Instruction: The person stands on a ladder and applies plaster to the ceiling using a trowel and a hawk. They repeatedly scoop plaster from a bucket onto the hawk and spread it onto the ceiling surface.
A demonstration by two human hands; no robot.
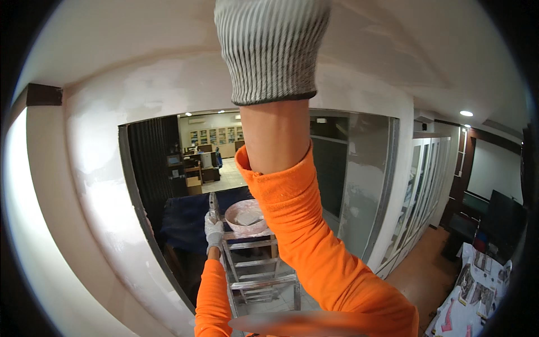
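Observation:
My right arm (297, 219), in an orange sleeve, reaches up across the middle toward the ceiling. My right hand, in a grey ribbed knit glove (272, 53), shows only its cuff and lower part; its fingers are beyond the top edge. Lower down, my left hand (214, 231), in a whitish glove, is closed around a narrow grey metal piece (213, 203) that sticks up above it. Whether that piece belongs to the ladder I cannot tell. Right beside this hand, a round pinkish-white tub (231, 218) smeared with pale paste rests on top of a metal stepladder (255, 245).
A patchy plastered wall (98, 151) surrounds a wide opening with dark edges. Behind the ladder lies a dark blue cloth (182, 222). Glazed panels (418, 185) line the right side; a printed sheet (477, 286) covers something at lower right. The pale ceiling (151, 33) hangs close above.

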